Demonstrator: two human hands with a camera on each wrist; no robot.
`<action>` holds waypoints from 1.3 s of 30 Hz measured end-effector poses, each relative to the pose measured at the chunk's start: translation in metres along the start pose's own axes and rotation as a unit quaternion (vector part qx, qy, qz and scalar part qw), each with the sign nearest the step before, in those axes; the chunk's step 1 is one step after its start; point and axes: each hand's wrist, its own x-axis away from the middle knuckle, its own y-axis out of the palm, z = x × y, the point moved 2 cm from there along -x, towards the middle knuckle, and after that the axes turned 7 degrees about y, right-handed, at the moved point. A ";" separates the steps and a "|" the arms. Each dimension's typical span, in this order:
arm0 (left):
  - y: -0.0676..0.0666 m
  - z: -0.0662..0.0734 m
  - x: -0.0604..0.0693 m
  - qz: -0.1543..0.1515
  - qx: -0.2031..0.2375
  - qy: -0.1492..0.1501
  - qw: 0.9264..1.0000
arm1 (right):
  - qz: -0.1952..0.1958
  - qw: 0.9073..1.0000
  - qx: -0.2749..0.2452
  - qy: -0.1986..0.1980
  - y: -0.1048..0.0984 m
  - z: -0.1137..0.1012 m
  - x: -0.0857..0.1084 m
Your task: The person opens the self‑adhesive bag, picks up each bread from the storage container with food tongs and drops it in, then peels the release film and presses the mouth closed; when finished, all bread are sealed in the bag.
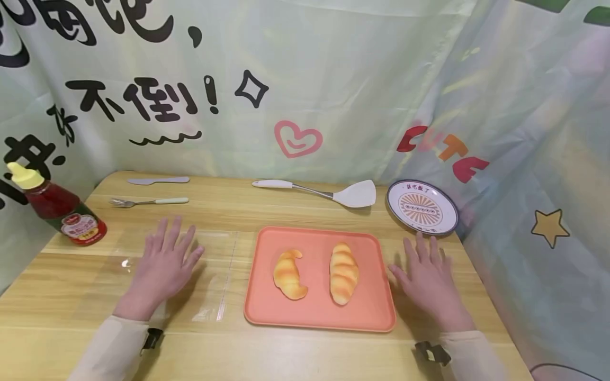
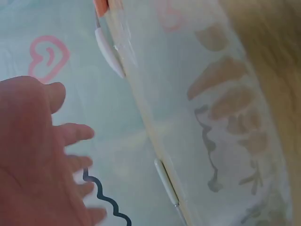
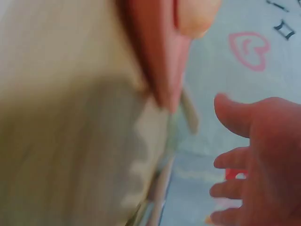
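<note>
My left hand (image 1: pixel 164 270) is spread with straight fingers above a clear plastic sheet or bag (image 1: pixel 212 286) on the table's left side. In the left wrist view, nothing lies between the left hand's fingers (image 2: pixel 77 134). To the right of the tray, my right hand (image 1: pixel 431 286) is held with fingers extended, its tips just below a patterned plate (image 1: pixel 397 209). The right wrist view shows that hand (image 3: pixel 268 150) holding nothing. Between the hands lies a pink tray (image 1: pixel 314 315), carrying a croissant (image 1: pixel 287 276) and a long ridged bread roll (image 1: pixel 343 275).
A sauce bottle (image 1: pixel 71 211) with a yellow cap stands at the table's left edge. Behind the left hand are a knife (image 1: pixel 159 180) and a fork (image 1: pixel 150 202). A white spatula (image 1: pixel 355 194) lies behind the tray. Printed curtains (image 1: pixel 352 100) border the wooden table (image 1: pixel 295 354).
</note>
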 end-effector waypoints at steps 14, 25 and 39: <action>-0.010 0.008 -0.007 -0.012 0.172 0.073 0.982 | 0.051 0.971 -0.162 -0.171 -0.017 -0.118 -0.018; -0.012 0.014 -0.006 -0.016 0.166 0.093 0.982 | -0.078 0.953 -0.118 -0.267 0.016 -0.220 -0.019; -0.005 0.016 -0.005 -0.047 0.148 0.107 0.982 | -0.122 0.934 -0.031 -0.335 0.051 -0.277 -0.015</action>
